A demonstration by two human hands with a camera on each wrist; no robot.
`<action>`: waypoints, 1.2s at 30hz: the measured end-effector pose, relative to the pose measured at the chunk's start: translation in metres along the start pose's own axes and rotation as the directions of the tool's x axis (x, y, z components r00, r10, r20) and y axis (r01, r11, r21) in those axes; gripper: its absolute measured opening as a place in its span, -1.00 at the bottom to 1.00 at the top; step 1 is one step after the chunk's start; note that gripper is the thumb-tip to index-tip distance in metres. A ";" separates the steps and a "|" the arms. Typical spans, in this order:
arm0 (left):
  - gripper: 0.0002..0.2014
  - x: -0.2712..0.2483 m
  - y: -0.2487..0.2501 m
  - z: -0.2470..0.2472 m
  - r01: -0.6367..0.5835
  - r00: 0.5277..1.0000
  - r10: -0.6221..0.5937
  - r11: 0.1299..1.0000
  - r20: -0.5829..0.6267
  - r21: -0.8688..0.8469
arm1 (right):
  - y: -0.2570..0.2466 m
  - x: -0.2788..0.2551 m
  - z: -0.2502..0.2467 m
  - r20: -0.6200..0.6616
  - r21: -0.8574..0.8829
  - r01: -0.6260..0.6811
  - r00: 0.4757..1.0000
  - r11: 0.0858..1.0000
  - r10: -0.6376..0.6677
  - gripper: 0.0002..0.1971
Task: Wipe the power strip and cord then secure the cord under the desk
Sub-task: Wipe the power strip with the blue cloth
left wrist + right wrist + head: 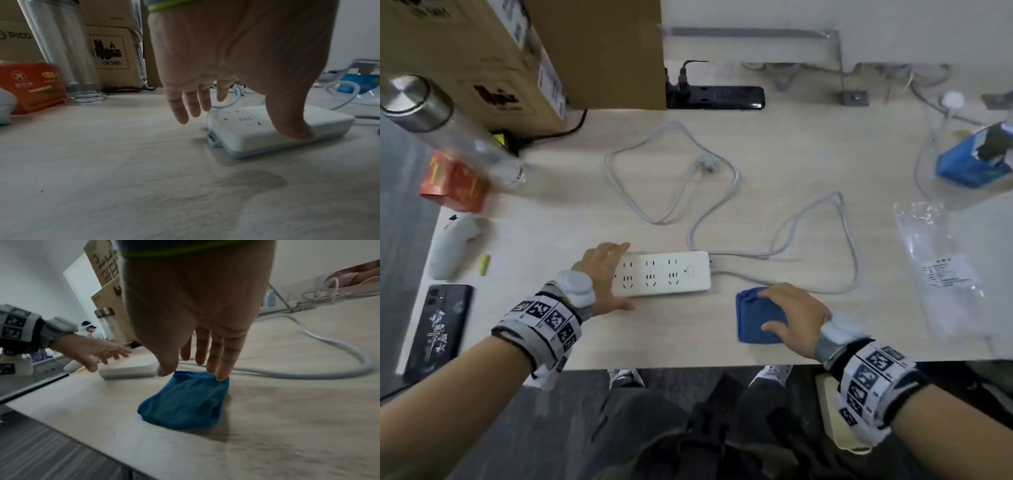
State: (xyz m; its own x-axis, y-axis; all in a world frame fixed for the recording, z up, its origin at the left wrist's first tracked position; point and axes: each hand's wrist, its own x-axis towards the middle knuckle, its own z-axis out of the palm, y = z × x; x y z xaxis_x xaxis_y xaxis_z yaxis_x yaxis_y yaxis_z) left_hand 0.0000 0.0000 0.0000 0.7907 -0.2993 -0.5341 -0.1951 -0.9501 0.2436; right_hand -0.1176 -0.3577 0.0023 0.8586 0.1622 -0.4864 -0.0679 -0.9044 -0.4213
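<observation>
Left hand [602, 274] spans the power strip [664, 274] end, seemingly unclenched; right hand [796, 317] spread on blue cloth [753, 318].

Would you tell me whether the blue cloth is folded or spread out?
Folded: the blue cloth sits as a thick, compact bundle beneath the right hand.

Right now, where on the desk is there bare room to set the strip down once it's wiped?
Bare desk runs along the near edge, between the white power strip and the blue cloth. Another patch lies left of the strip, before the phone. Crowded: the cord loops fill the middle, boxes and a bottle the left rear, a plastic bag the right.
</observation>
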 end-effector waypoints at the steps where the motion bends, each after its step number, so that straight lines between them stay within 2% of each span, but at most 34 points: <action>1: 0.17 0.002 0.000 0.000 -0.002 1.000 0.002 1.000 -0.004 0.020 | 0.000 0.003 0.002 0.009 -0.011 0.008 1.000 1.000 -0.008 -0.43; 6: 0.12 0.010 0.001 0.006 0.003 1.000 -0.004 0.996 0.007 0.090 | -0.005 0.018 0.014 0.072 -0.147 0.030 0.997 0.989 -0.020 -0.33; 9: 0.05 0.011 -0.002 0.010 0.025 1.000 -0.026 0.996 0.006 0.082 | -0.006 0.027 0.016 0.081 -0.219 -0.029 0.996 0.975 0.047 -0.28; 11: -0.04 0.010 -0.006 0.014 0.024 0.999 -0.023 0.999 -0.024 0.032 | -0.006 0.031 0.016 0.074 -0.289 -0.048 0.995 0.956 0.073 -0.40; 15: -0.23 0.006 -0.011 0.021 -0.032 0.995 0.028 0.999 -0.098 -0.038 | -0.004 0.026 0.014 0.075 -0.430 0.005 0.997 0.903 0.030 -0.59; 18: -0.28 0.004 -0.007 0.021 -0.071 0.989 0.062 0.995 -0.131 -0.065 | -0.006 0.016 0.005 -0.001 -0.307 0.022 1.000 0.952 -0.023 -0.82; 21: -0.29 0.006 0.007 0.023 -0.109 0.985 0.098 0.992 -0.141 -0.071 | -0.012 0.005 -0.019 0.028 -0.055 -0.055 0.998 0.997 0.057 -0.83; 24: -0.29 0.010 0.022 0.031 -0.155 0.976 0.143 0.986 -0.164 -0.060 | -0.021 -0.001 -0.045 -0.208 0.009 0.060 0.976 0.998 -0.057 -0.80; 28: -0.28 0.014 0.035 0.040 -0.165 0.975 0.150 0.983 -0.165 -0.080 | -0.045 0.009 -0.067 -0.495 -0.022 0.245 0.840 0.969 -0.223 -0.94; 29: -0.26 0.014 0.034 0.041 -0.162 0.977 0.148 0.983 -0.157 -0.085 | -0.050 0.014 -0.064 -0.523 -0.037 0.263 0.817 0.964 -0.243 -0.88; 31: -0.14 0.013 0.030 0.043 -0.162 0.979 0.148 0.982 -0.140 -0.094 | -0.056 0.023 -0.045 -0.482 -0.046 0.297 0.830 0.954 -0.282 -0.78; 34: 0.09 0.010 0.024 0.045 -0.139 0.984 0.127 0.986 -0.122 -0.092 | -0.055 0.030 -0.007 -0.226 -0.070 0.297 0.925 0.952 -0.305 -0.60; 36: 0.11 0.008 0.020 0.046 -0.120 0.987 0.108 0.988 -0.121 -0.098 | -0.050 0.034 0.005 -0.190 -0.055 0.255 0.946 0.965 -0.261 -0.57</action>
State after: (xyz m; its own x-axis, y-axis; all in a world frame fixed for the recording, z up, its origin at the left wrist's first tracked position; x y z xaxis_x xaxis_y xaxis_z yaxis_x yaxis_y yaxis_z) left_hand -0.0239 -0.0252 -0.0369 0.8293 -0.3870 -0.4030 -0.2307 -0.8941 0.3839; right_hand -0.0870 -0.3050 0.0032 0.9270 0.3143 -0.2047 0.1814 -0.8533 -0.4888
